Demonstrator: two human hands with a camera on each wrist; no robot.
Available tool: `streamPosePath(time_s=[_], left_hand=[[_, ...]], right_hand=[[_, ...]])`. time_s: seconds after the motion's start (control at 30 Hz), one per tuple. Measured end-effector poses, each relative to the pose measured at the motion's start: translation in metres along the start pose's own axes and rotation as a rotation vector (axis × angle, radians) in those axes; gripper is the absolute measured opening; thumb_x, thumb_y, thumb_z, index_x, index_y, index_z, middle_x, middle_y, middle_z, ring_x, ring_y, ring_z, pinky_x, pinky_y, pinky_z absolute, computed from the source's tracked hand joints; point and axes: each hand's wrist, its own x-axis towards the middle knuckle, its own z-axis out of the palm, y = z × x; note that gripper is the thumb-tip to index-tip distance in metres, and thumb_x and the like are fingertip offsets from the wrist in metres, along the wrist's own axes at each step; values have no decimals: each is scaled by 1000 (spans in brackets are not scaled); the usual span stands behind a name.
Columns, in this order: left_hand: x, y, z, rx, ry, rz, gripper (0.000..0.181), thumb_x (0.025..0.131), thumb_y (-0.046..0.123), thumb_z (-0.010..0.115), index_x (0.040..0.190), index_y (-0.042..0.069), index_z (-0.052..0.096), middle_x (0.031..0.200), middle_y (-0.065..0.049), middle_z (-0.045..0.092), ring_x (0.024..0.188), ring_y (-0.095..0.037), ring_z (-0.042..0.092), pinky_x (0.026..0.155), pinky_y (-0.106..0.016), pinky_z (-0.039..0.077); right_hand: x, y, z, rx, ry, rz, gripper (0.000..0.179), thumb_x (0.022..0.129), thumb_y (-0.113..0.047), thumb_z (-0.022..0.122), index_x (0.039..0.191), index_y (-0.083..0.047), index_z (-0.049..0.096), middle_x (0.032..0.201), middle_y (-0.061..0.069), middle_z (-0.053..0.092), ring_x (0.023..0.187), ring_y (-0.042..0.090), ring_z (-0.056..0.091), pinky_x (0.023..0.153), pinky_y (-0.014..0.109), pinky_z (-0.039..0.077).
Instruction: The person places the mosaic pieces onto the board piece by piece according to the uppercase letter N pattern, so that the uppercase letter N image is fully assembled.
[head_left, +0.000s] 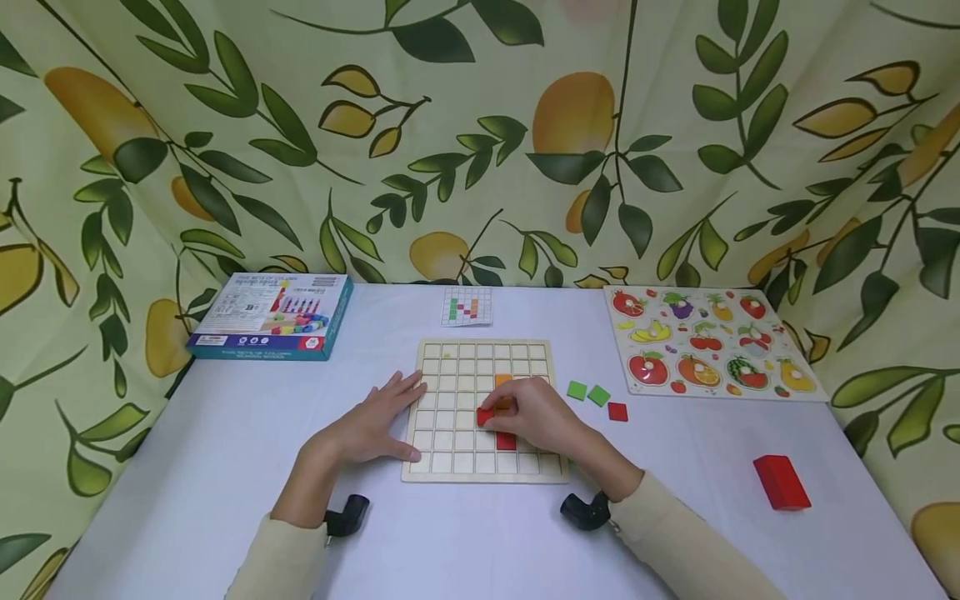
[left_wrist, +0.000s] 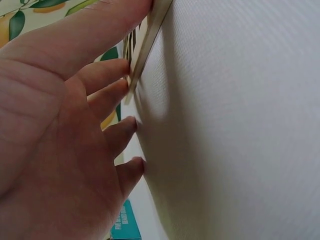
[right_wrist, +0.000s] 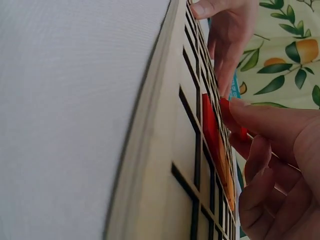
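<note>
1. Red tile is being pinched between the thumb and fingertips of the right hand; it is being held near the middle of the gridded wooden board. Whether a cell is being touched by it cannot be told.
2. Left edge of the board is being touched by the left hand, its fingers being kept extended and spread, nothing being gripped.
3. A second red tile and an orange piece are being borne by the board, both being partly covered by the right hand.
4. Two green tiles and a loose red tile are being left lying just right of the board.
5. Behind the board, a small pattern card is being displayed, coloured squares being shown on its grid.
6. Farther out on the white desk, a teal-edged box is being seen at left; a fruit puzzle and a red block are being seen at right.
</note>
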Motion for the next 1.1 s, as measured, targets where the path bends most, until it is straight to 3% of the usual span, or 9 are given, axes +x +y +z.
streamPosePath(time_s=[0.3, 0.63, 1.1], left_hand=[[1, -2, 0, -19, -8, 13, 104, 74, 32, 91, 160, 14, 35, 174, -2, 18, 163, -34, 3, 131, -60, 7], [3, -2, 0, -13, -2, 9, 104, 74, 34, 91, 160, 15, 36, 174, -2, 18, 163, -34, 3, 131, -61, 7], [2, -2, 0, -11, 4, 14, 104, 73, 35, 91, 159, 14, 36, 174, -3, 19, 163, -35, 4, 130, -61, 8]], right_hand=[[1, 0, 5, -23, 6, -13, 20, 81, -20, 87, 100, -18, 82, 90, -8, 77, 72, 7, 54, 58, 18, 45], [2, -1, 6, -54, 24, -37, 19, 80, -17, 88, 98, -17, 83, 97, -5, 80, 86, 7, 62, 69, 17, 49], [2, -6, 8, -88, 39, 46, 19, 79, -20, 89, 97, -19, 83, 96, -5, 79, 90, 9, 62, 74, 23, 51]])
